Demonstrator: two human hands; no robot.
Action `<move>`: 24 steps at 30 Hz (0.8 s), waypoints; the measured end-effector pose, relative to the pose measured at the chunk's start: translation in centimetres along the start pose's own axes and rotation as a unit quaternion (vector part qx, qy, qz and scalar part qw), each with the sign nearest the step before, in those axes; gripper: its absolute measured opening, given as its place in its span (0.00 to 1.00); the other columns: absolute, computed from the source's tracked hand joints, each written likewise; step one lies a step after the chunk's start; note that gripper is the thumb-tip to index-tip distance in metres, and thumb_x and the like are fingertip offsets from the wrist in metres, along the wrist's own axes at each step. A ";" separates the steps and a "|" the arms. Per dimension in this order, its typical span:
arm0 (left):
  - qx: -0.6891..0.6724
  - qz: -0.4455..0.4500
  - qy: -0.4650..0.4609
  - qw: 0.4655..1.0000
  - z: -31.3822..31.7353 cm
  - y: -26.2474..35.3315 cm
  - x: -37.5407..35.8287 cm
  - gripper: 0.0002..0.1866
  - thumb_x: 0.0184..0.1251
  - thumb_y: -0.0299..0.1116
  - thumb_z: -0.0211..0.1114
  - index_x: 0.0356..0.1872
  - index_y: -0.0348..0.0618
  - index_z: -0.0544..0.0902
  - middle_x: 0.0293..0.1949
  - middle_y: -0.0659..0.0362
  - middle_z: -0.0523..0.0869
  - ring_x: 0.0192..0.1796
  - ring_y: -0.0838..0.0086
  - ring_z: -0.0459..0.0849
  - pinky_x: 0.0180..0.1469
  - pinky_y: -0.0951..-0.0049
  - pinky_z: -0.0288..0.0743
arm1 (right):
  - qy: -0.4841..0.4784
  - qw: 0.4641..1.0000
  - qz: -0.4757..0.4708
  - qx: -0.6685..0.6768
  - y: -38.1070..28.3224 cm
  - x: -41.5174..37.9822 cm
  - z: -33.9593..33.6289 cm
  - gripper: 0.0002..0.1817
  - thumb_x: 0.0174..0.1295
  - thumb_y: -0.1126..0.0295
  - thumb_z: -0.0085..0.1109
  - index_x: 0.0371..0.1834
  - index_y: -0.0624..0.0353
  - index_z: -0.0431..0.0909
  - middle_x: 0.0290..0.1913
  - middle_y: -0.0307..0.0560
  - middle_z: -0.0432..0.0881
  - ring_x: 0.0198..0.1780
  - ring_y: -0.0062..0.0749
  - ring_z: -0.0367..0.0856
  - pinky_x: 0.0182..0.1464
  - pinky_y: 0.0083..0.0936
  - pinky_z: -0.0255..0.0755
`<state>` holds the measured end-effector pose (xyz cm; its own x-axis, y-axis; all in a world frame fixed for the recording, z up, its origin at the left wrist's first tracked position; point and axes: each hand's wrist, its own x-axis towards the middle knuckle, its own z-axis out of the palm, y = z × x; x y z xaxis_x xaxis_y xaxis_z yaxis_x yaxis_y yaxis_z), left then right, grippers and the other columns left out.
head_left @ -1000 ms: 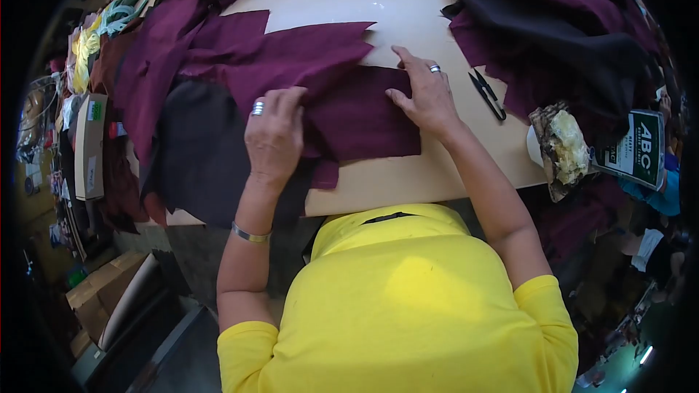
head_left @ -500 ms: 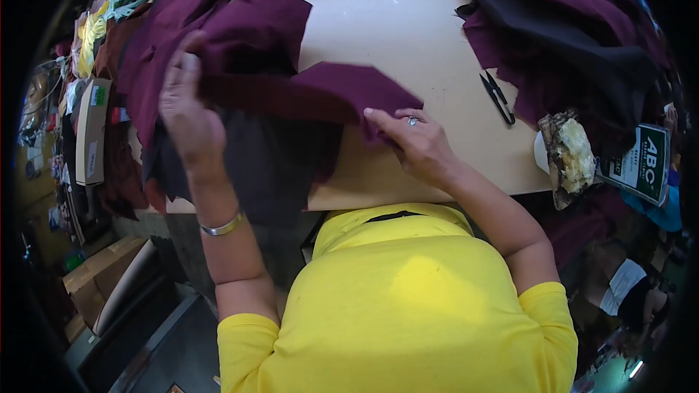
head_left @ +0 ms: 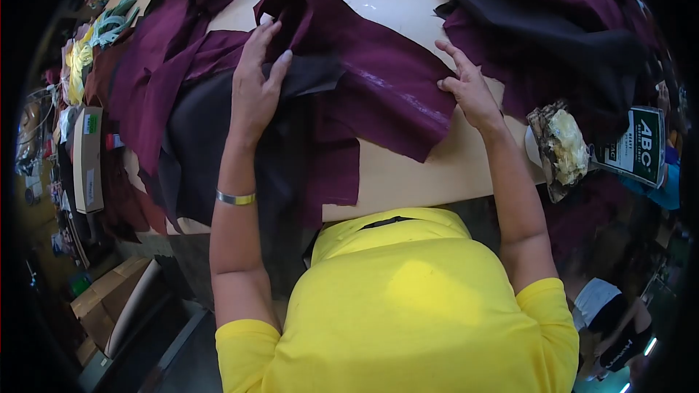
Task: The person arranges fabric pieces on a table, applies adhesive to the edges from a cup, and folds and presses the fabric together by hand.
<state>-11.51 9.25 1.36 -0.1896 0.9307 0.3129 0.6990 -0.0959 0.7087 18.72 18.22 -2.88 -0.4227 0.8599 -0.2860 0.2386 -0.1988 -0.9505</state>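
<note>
- Maroon cloth (head_left: 386,65) is spreading wider than earlier, sitting between hands over table (head_left: 408,182).
- Left hand (head_left: 255,94): reaching its left end, grip can't tell.
- Right hand (head_left: 472,91): fingers parting at right edge, contact unclear.

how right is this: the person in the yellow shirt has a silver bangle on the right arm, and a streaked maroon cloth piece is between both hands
One slip: the silver bangle is on the left arm, not the right arm, as the head view shows. The yellow shirt and the streaked maroon cloth piece are as you say.
</note>
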 end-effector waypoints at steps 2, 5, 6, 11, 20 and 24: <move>0.084 0.022 -0.006 0.996 -0.5 0.6 -0.9 0.22 0.61 0.30 0.61 0.57 0.40 0.72 0.60 0.50 0.72 0.62 0.60 0.71 0.62 0.66 0.63 | 0.044 0.989 -0.036 -0.133 -0.1 -0.1 0.0 0.38 0.48 0.83 0.49 0.68 0.52 0.57 0.46 0.49 0.76 0.38 0.32 0.77 0.47 0.26 0.71; 0.199 0.007 0.003 0.980 -1.8 0.3 -2.5 0.20 0.60 0.30 0.61 0.54 0.41 0.75 0.57 0.52 0.75 0.60 0.61 0.72 0.62 0.66 0.63 | 0.112 0.936 -0.135 -0.306 -0.9 -0.3 1.0 0.37 0.49 0.79 0.53 0.67 0.49 0.56 0.42 0.52 0.80 0.38 0.42 0.79 0.46 0.33 0.72; 0.181 -0.010 0.026 0.983 -2.6 -0.4 -3.1 0.20 0.60 0.30 0.61 0.54 0.41 0.75 0.57 0.52 0.75 0.60 0.61 0.72 0.62 0.67 0.63 | 0.132 0.913 -0.168 -0.347 -1.4 -0.5 1.5 0.37 0.50 0.78 0.54 0.67 0.47 0.56 0.43 0.53 0.79 0.41 0.45 0.80 0.48 0.35 0.72; 0.153 -0.065 0.069 0.984 -5.6 -2.8 -6.4 0.18 0.60 0.27 0.60 0.53 0.40 0.75 0.56 0.53 0.75 0.59 0.61 0.73 0.61 0.66 0.63 | 0.117 0.927 -0.176 -0.311 -0.8 0.6 2.3 0.35 0.51 0.78 0.56 0.66 0.50 0.58 0.48 0.53 0.78 0.49 0.48 0.77 0.54 0.37 0.69; 0.051 0.229 -0.091 0.968 3.1 6.4 -7.0 0.11 0.57 0.23 0.59 0.42 0.41 0.79 0.42 0.51 0.81 0.48 0.61 0.80 0.51 0.65 0.73 | 0.089 0.956 -0.134 -0.247 0.5 -0.2 1.6 0.32 0.52 0.83 0.54 0.63 0.53 0.62 0.49 0.60 0.76 0.50 0.52 0.76 0.52 0.36 0.69; 0.176 0.114 -0.171 0.963 7.3 2.6 -6.1 0.14 0.60 0.31 0.60 0.47 0.45 0.76 0.50 0.55 0.78 0.50 0.57 0.80 0.49 0.66 0.75 | 0.074 0.942 -0.168 -0.281 -0.3 -3.0 1.4 0.32 0.52 0.87 0.49 0.63 0.56 0.62 0.53 0.62 0.74 0.54 0.55 0.73 0.54 0.35 0.68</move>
<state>-3.52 5.90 -3.34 0.1926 0.9672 0.1654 0.8973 -0.2419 0.3693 18.70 15.06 -1.86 -0.4397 0.8947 0.0789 0.5560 0.3401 -0.7584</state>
